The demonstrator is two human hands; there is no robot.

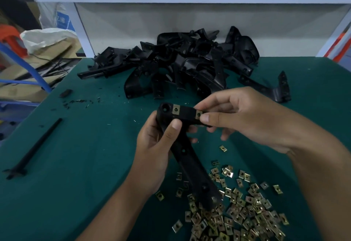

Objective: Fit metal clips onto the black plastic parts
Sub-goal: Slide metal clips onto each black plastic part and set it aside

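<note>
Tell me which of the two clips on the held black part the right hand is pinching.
The clip at the part's right end, between the right hand's thumb and fingers. The other clip, nearer the left end, is untouched.

Black part (187,157) in both hands, clips (245,212) below

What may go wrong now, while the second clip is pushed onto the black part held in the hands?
1. The right hand pinches the second clip at the very end of the black part; it might go on crooked or slip off.
2. The left hand holds the part only near its top, so the long lower end, hanging over the loose clips, may swing and scatter them.
</note>
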